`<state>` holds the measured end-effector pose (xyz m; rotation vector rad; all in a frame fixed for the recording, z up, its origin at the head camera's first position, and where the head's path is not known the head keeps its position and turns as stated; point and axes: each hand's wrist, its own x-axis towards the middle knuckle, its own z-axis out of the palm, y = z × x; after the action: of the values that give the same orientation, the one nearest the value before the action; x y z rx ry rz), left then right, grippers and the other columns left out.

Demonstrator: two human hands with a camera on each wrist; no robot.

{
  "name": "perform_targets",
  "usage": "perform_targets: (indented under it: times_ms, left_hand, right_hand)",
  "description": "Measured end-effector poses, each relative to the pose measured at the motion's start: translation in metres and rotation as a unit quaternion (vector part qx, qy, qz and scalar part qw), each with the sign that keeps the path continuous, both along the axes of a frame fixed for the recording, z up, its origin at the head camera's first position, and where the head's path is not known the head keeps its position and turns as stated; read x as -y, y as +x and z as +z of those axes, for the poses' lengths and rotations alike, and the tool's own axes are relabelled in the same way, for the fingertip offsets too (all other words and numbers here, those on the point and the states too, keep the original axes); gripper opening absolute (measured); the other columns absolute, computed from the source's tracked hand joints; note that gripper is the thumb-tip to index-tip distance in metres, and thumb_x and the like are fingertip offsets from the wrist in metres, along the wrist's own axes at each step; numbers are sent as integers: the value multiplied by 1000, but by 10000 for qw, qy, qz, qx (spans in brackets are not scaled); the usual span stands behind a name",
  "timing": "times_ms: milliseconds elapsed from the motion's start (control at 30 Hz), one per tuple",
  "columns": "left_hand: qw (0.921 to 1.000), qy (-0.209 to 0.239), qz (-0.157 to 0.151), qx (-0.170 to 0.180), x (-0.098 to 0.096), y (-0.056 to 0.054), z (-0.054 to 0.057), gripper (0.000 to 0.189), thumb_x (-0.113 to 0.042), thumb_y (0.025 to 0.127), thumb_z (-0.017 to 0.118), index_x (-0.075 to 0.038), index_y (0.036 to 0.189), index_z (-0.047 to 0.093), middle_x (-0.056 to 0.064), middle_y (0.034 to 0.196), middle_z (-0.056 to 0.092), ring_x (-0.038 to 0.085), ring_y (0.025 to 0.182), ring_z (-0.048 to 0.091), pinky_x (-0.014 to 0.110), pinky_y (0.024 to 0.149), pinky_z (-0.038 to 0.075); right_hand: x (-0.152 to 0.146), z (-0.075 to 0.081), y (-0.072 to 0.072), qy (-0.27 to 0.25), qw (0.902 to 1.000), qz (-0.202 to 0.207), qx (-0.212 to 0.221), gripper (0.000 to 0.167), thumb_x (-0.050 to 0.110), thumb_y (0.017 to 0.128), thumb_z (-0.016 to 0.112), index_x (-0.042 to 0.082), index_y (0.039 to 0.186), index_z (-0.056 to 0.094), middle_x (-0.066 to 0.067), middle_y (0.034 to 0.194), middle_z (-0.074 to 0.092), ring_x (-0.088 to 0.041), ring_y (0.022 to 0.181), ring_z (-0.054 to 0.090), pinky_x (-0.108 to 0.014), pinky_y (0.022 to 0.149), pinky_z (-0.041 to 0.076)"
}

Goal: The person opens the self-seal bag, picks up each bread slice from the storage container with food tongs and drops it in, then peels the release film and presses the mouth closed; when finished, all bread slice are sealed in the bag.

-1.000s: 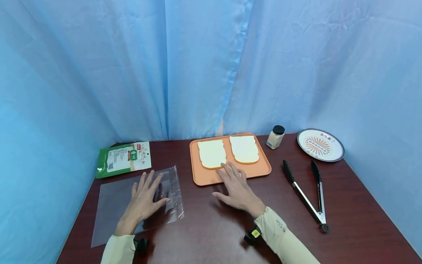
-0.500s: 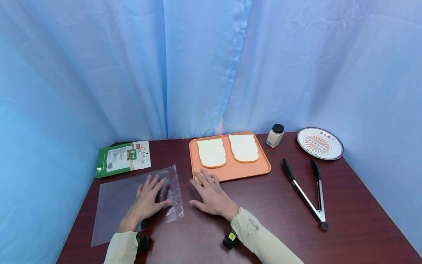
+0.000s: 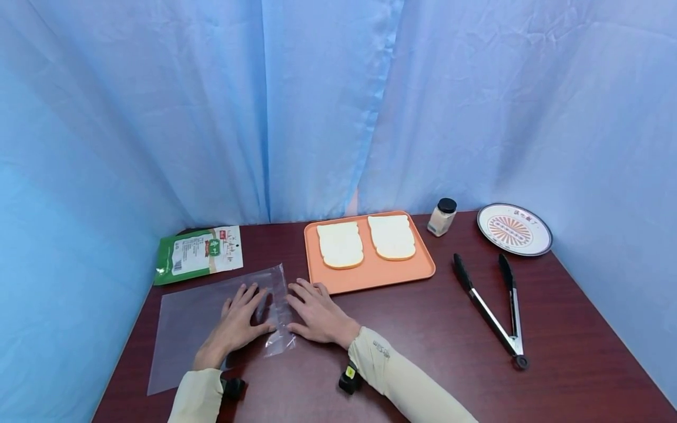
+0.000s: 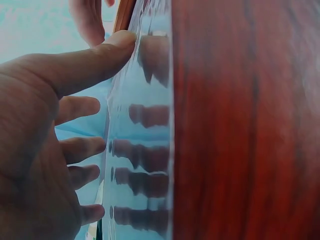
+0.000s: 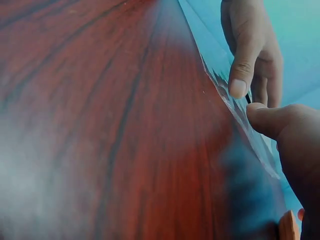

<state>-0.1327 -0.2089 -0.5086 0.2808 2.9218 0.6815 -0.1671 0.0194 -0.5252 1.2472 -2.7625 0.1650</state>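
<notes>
Now the left hand (image 3: pixel 233 329) is resting spread over the clear bag (image 3: pixel 185 329), thumb toward its crinkled edge; in the left wrist view the fingers are lying apart and gripping nothing. The bag is lying flat on the near left of the table (image 3: pixel 571 329). The right hand (image 3: pixel 319 317) is facing it, fingers and thumb parted, tips reaching that same edge; cannot tell whether they are touching the film, and no pinch is showing. This is the fresh change: both hands are now flanking the edge, so, in my judgement, the work is centring on the bag. Half a second ago the right hand was sitting farther right, apart from the bag; a second ago it was hovering by the bread. The left is barely shifting. Farther out, nothing is moving: the tongs (image 3: pixel 492 322) are lying splayed at the right, the packet (image 3: pixel 195 255) is lying just beyond the bag, the orange tray (image 3: pixel 381 279) is carrying two bread slices (image 3: pixel 341 245) side by side. Farther still, the jar (image 3: pixel 441 218) is standing upright near the plate (image 3: pixel 536 238), and the blue curtain (image 3: pixel 328 106) is hanging behind.
</notes>
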Motion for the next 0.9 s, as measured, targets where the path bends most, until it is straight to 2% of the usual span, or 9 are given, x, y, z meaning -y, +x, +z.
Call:
perform_targets:
  times_ms: [200,533,900]
  left_hand:
    - [10000,-35,-29,26,1,-1,-1,82,-38,83,80,-12,152,43,24,162,31,48,152,19,75,116,19]
    - [9999,-106,-124,9,-1,-2,-3,74,-40,85,78,-14,148,51,25,161,32,49,151,20,75,116,19]
    - [9990,-359,-158,-227,-1,-3,-4,69,-37,83,78,-16,144,55,26,158,38,51,148,29,74,113,26]
  right_hand:
    - [9,-5,0,108,9999,129,-19,60,55,99,53,17,145,51,-7,156,45,-27,149,37,-45,119,37]
    - [14,-11,-1,248,9992,131,296,59,55,102,47,18,148,48,-7,159,40,-26,150,37,-41,122,36]
    - [15,-13,-2,278,9994,152,155,59,57,101,47,20,147,50,-6,158,42,-26,149,38,-42,121,37]
